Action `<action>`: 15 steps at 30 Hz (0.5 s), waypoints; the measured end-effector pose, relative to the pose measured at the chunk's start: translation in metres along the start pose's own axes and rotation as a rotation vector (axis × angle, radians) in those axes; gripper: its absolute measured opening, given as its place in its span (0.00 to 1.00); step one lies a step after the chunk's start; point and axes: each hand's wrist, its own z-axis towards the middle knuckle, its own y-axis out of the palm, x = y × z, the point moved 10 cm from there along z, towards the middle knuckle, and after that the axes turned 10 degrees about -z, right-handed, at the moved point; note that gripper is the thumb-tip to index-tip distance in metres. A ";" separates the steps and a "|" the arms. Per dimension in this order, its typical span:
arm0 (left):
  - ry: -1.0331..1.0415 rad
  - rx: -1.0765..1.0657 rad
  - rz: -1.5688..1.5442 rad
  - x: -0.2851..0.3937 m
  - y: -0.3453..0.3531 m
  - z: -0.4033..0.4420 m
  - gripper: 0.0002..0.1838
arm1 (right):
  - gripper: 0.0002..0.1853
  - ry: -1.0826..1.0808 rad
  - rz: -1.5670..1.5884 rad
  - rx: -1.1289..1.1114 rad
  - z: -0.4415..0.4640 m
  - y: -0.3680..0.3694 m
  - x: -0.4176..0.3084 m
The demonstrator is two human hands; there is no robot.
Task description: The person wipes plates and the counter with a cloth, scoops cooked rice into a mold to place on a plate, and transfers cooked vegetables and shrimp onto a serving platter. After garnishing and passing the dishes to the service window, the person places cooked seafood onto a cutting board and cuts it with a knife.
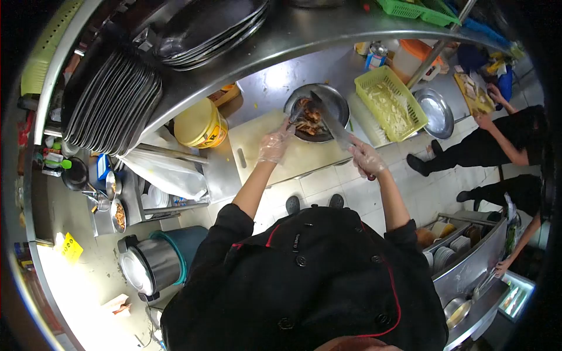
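Note:
A metal bowl point(338, 100) holds browned, chopped pieces of meat point(310, 124) and overlaps the white cutting board point(252, 140). My right hand point(366, 158), in a clear plastic glove, grips a large knife point(333, 124). The blade reaches across the bowl's right side, its tip over the meat. At the bowl's left edge is my left hand point(275, 145), also gloved. Its fingers are closed around something thin that points into the bowl; the kind is hard to make out.
A green basket point(420, 120) of pale shreds and a steel bowl point(434, 114) stand right. A yellow bucket point(196, 124) is at left. Overhead, a shelf carries stacked dark platters point(114, 96). Two other people work at right, one at a cutting board point(468, 93).

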 end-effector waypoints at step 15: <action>0.240 -0.204 0.482 0.011 -0.054 0.038 0.35 | 0.25 -0.157 -0.641 0.605 -0.079 -0.061 0.033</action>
